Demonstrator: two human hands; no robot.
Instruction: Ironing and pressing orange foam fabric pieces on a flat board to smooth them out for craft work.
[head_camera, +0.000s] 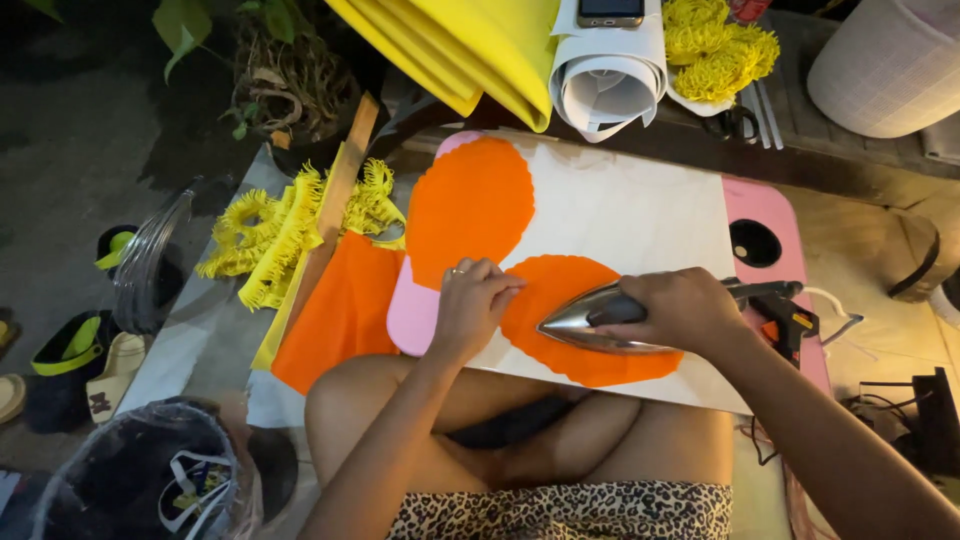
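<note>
Right hand (685, 308) is wrapped tight around the handle of a silver iron (590, 325), its pointed nose aimed toward the left hand, soleplate resting flat on the near orange piece (560, 300). That rounded orange piece lies on a pale sheet (620, 215) spread over a pink desk (765, 205) across the person's lap. Left hand (472, 305), a ring showing on one finger, presses fingertips down on the piece's left edge, grasping nothing, just pinning it flat, right beside the iron's tip. A second, larger orange piece (470, 205) sits farther up the sheet, its lower edge near the left hand. Off the desk's left side lies a square of orange cloth (340, 310), and beyond it a tangle of yellow fringe (270, 235) along a wooden strip (335, 200). At the far edge, folded yellow sheets (470, 45), a white roll (605, 85) with a phone (610, 10) on top, and a pile of yellow pom-poms (715, 50). A glue gun (790, 320) rests on the desk's right end, just past the right wrist, near a round dark hole (755, 243).
</note>
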